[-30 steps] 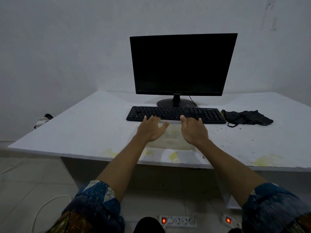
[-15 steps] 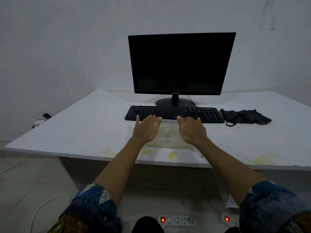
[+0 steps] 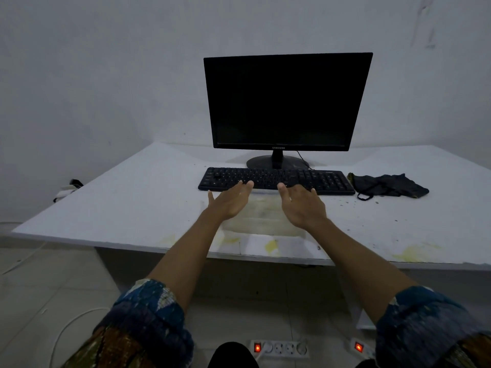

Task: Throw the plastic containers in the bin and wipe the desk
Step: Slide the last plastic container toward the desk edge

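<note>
A clear plastic container [image 3: 261, 215] with yellowish smears lies flat on the white desk [image 3: 138, 205], just in front of the keyboard. My left hand [image 3: 231, 201] is at its left side and my right hand [image 3: 303, 205] at its right side, both open with palms turned inward. Neither hand grips it. A dark crumpled cloth [image 3: 388, 185] lies on the desk to the right of the keyboard. Yellow stains [image 3: 271, 245] and small crumbs mark the desk near its front edge. No bin is in view.
A black keyboard [image 3: 276, 180] sits right behind the container, and a black monitor [image 3: 287, 102] stands behind that against the wall. Two power strips [image 3: 279, 347] with lit red switches lie on the floor under the desk. A white cable [image 3: 69, 328] curls on the floor at left.
Both hands have slid forward toward the keyboard and turned palms inward on either side of the container.
</note>
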Action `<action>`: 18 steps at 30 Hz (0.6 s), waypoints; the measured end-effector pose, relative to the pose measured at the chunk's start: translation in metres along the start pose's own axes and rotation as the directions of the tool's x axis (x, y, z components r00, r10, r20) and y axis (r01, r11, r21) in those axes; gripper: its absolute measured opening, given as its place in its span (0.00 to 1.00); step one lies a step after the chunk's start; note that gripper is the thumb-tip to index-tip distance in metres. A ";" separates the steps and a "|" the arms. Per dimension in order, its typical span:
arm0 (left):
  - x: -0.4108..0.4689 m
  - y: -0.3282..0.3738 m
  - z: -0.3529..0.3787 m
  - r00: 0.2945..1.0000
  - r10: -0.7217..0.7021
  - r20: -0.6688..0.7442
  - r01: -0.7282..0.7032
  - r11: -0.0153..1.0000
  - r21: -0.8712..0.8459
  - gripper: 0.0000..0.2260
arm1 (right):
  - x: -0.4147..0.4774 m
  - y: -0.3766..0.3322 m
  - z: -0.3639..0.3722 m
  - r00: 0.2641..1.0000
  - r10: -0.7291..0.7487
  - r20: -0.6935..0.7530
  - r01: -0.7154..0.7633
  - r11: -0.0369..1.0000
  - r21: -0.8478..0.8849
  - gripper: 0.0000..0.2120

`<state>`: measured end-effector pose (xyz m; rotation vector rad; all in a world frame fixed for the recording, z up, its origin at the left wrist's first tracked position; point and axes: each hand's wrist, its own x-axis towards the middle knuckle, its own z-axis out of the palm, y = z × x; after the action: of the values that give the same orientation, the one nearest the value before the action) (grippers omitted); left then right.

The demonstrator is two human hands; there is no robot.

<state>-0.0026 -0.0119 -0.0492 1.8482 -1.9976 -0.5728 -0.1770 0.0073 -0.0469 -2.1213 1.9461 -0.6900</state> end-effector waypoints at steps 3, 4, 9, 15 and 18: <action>0.001 -0.005 0.009 0.997 0.005 -0.081 -0.008 0.999 -0.044 0.25 | -0.002 0.000 0.001 1.000 0.009 -0.008 -0.009 0.999 0.033 0.27; 0.003 -0.006 0.011 0.994 -0.027 -0.108 0.021 0.999 -0.050 0.24 | -0.001 0.001 0.001 1.000 0.014 -0.008 -0.013 0.999 0.045 0.27; 0.003 0.000 0.016 0.881 -0.348 -0.321 0.314 0.937 -0.155 0.23 | 0.002 0.005 0.005 0.999 0.037 -0.027 -0.033 0.989 0.145 0.26; -0.004 0.000 0.010 0.897 -0.325 -0.299 0.348 0.937 0.024 0.16 | 0.008 0.012 0.013 0.992 0.076 -0.103 -0.043 0.956 0.292 0.24; -0.008 0.002 0.008 0.894 -0.317 -0.315 0.346 0.938 0.037 0.15 | 0.011 0.018 0.013 0.940 0.250 -0.233 -0.145 0.909 0.391 0.21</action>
<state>-0.0081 -0.0036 -0.0553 2.2017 -1.5422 -0.2616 -0.1869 -0.0081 -0.0640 -1.6449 1.9370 -1.2559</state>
